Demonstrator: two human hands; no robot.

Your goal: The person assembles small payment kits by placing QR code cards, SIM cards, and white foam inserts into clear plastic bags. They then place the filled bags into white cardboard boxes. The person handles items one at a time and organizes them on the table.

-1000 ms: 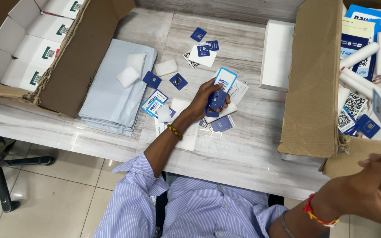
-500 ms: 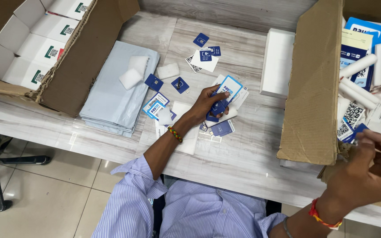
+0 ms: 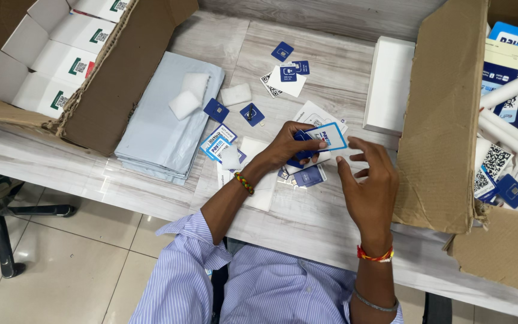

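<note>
Bright, even overhead light, soft shadows, mild glare on tabletop [image 3: 307,228], sharp w/ slight wide-angle edge bend.

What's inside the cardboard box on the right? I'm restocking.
The right box shows white rolls, blue cards and code-printed sheets; its flap hides anything deeper.

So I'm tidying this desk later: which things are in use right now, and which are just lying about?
In use:
left hand
right hand, open beside it
blue-edged card and dark blue cards in the left hand

Lying about:
grey envelope stack
white foam pads
white box
cardboard boxes
</note>
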